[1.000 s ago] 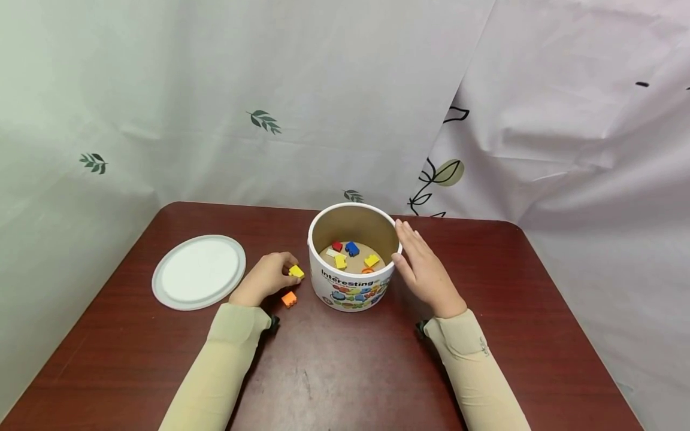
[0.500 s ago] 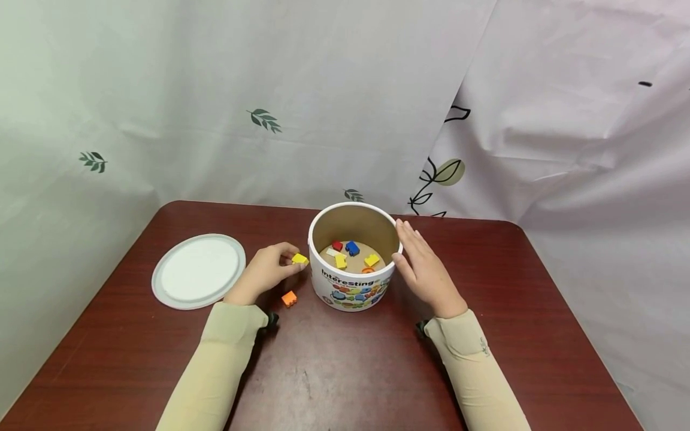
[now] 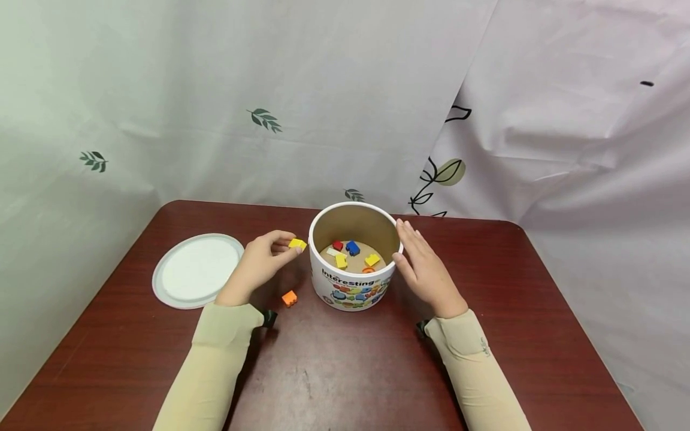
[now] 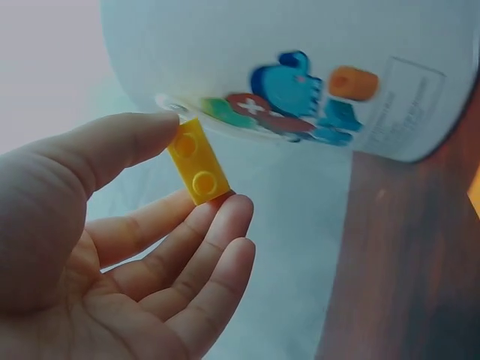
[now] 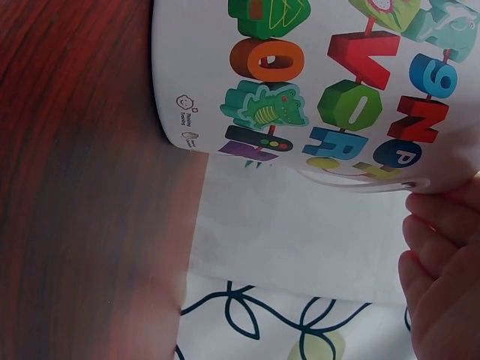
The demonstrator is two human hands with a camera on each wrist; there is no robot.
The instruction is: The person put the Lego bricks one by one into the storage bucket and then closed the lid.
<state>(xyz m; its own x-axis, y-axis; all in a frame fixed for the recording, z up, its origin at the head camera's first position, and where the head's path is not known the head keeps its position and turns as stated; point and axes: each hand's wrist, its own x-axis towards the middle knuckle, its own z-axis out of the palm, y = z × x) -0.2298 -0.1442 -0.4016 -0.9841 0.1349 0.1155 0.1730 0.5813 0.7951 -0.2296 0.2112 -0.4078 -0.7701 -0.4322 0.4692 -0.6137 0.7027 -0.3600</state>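
Note:
Between thumb and fingertips my left hand pinches a yellow toy brick, raised just left of the white bucket. In the left wrist view two round studs show on the yellow brick, with the bucket's printed wall behind it. My right hand rests with extended fingers against the bucket's right rim; the right wrist view has its fingertips at the wall near the handle. Inside the bucket lie a red brick, a blue brick, a white piece, two yellow bricks and an orange piece.
An orange brick lies on the dark red table, in front of the bucket's left side. The round white lid lies flat at the left. Behind the table hangs a pale curtain with leaf prints.
My left hand has lifted the yellow brick from the table and brought it up beside the bucket's left rim. The right hand stays at the bucket.

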